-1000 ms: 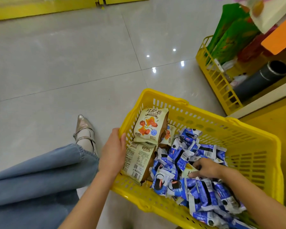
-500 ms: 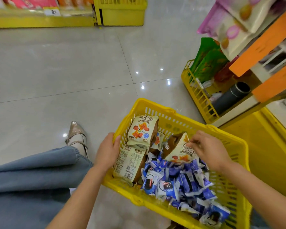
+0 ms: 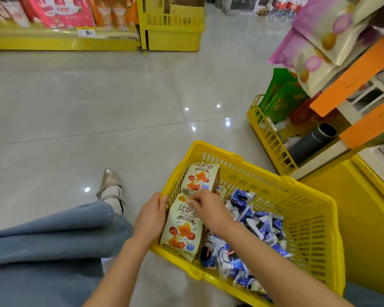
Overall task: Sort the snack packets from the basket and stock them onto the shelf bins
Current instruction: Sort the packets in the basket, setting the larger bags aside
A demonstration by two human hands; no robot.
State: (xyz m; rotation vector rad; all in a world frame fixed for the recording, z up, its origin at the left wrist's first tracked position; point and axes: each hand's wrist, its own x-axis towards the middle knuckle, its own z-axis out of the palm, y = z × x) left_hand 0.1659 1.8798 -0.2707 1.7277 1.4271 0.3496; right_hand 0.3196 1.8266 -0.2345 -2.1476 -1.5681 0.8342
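Blue packets (image 3: 259, 224) are heaped in the yellow basket (image 3: 310, 231), which sits on the floor (image 3: 98, 103) at the lower centre-right of the frame. Against its left wall lean a far cream packet (image 3: 199, 178) and a near cream packet (image 3: 182, 231). The left hand (image 3: 151, 218) grips the basket's left rim, fingers curled over it. The right hand (image 3: 208, 210) pinches the near cream packet's top edge. A silver shoe (image 3: 110, 185) and a denim leg (image 3: 53, 247) show at lower left. A shelf (image 3: 353, 78) stands at the right.
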